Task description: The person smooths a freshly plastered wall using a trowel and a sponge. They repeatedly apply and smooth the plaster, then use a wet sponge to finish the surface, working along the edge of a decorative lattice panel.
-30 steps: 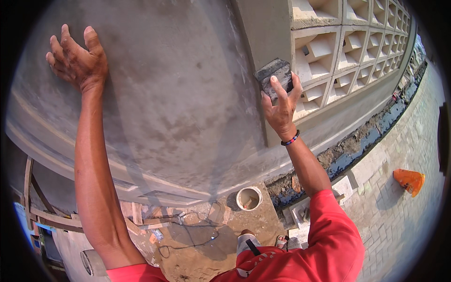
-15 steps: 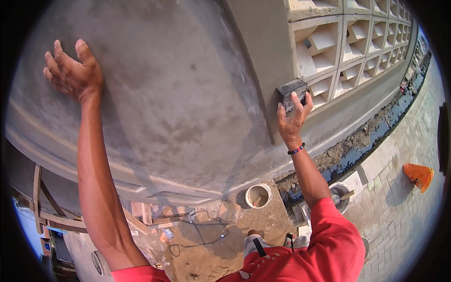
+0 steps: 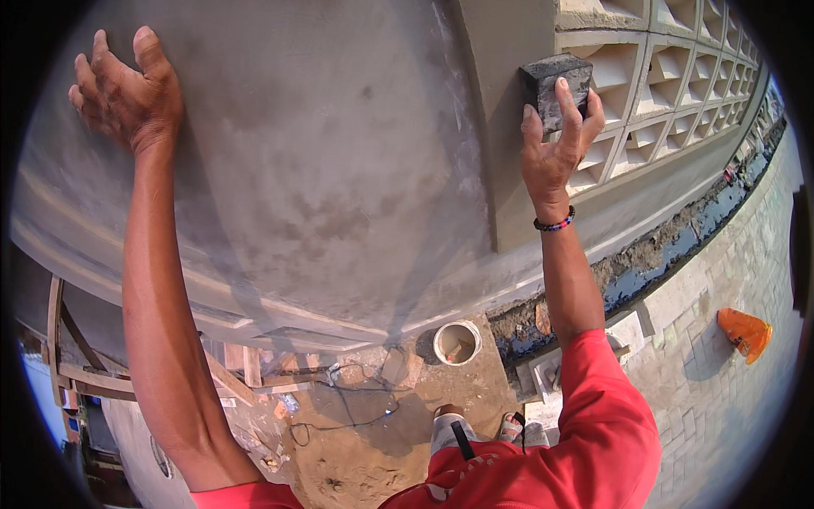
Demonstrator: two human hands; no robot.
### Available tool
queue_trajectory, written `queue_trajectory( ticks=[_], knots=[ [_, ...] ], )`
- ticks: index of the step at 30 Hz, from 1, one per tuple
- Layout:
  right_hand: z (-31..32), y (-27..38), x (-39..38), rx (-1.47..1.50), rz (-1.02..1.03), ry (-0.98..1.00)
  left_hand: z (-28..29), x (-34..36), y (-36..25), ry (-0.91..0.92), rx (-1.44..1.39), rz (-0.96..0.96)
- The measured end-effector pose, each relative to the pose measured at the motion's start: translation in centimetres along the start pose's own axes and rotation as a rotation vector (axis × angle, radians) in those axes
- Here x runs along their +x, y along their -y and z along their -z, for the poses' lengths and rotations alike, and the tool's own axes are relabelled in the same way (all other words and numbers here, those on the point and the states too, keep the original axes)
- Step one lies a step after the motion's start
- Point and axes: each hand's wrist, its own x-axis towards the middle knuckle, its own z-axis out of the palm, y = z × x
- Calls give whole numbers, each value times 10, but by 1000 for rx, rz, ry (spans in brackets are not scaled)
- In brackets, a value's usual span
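My right hand (image 3: 560, 148) grips a dark grey rectangular block (image 3: 555, 75), dusty on one face. Its fingers lie over the near side of the block. The block is at the narrow plastered strip (image 3: 509, 170) beside the openwork vent blocks; I cannot tell whether it touches the plaster. At upper left, my left hand (image 3: 131, 93) has its fingers apart and nothing in it. That hand is up at the grey plastered wall (image 3: 322, 127), which carries damp-looking darker patches; contact with it cannot be made out.
A white bucket (image 3: 458, 343) with some material inside stands on the ground below the wall. Black cable (image 3: 352, 416) and wood scraps lie left of it. A muddy, wet ditch (image 3: 636, 280) runs along the wall at right. An orange bag-like object (image 3: 746, 334) sits on the paving.
My right hand has moved up and a little right in the picture with the block. My left hand appears higher too. The whole view has shifted slightly.
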Motion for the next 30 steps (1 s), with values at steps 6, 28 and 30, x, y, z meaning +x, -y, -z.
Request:
queue_trajectory(
  ticks=[6,28,30],
  knots=[
    [8,3,-76,89,-4,84,-1,3,3,-17,-13,6],
    [6,11,-61,62,-11,42,-2,0,-1,-31,-33,21],
    [1,14,-48,34,77,78,-3,-1,-2,-29,-44,39]
  ],
)
